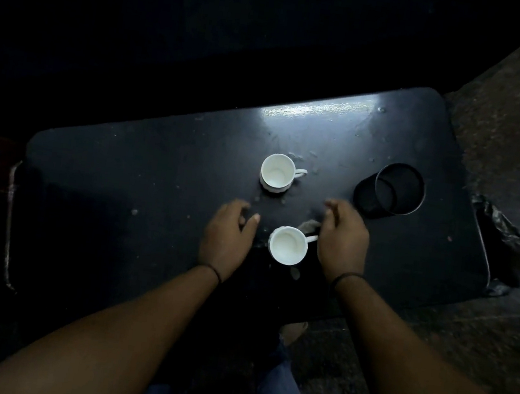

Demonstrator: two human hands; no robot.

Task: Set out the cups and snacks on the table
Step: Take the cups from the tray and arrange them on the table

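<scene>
Cups on a dark table, one between two hands.

Near white cup point(288, 245) stands upright on the black table point(122, 178) between both hands, its handle pointing at the right hand point(342, 237), whose loosely curled fingers hold nothing. Left hand point(226, 232) hovers just beside it, fingers relaxed. Far white cup point(277, 172) stands beyond them, near a black mesh holder point(391, 191). No writing is legible.

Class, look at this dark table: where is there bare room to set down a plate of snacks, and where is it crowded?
The widest bare patch is the table's left half, between its left edge and the left hand. A smaller strip runs along the far edge, beyond the far cup. The middle is crowded: the near cup sits between both hands, with the right hand close to the black mesh holder.
</scene>
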